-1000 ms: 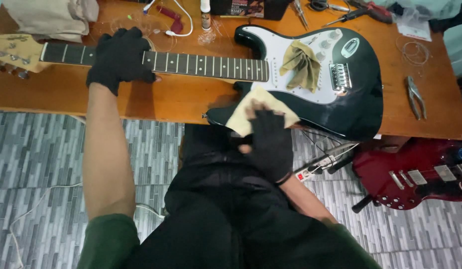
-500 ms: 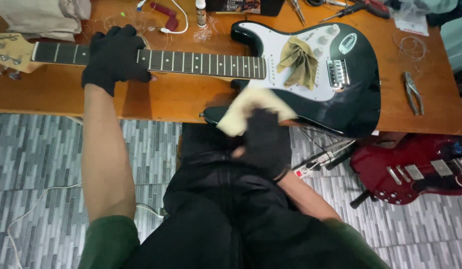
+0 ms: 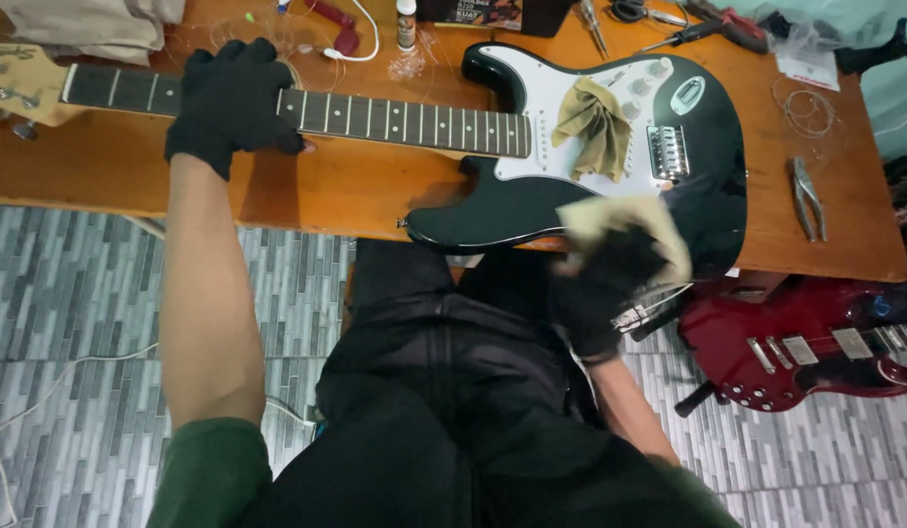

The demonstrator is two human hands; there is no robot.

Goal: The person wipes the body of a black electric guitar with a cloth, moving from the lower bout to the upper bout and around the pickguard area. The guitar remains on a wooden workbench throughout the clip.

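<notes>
An orange wooden desk (image 3: 356,186) runs under both hands, above a floor (image 3: 72,323) of grey patterned tiles; a red guitar (image 3: 815,347) lies on that floor just right of the right hand (image 3: 610,284); beyond the left hand (image 3: 229,103) stand a small white bottle (image 3: 406,22) and a dark box (image 3: 493,12), with pliers (image 3: 808,196) far right; the black guitar (image 3: 590,147) lies flat across the desk, a tan rag (image 3: 595,122) on its white plate; the gloved left hand is clasped over the neck; the gloved right hand, blurred, grips a pale cloth (image 3: 629,220), now further right along the body's near edge than half a second ago.
</notes>
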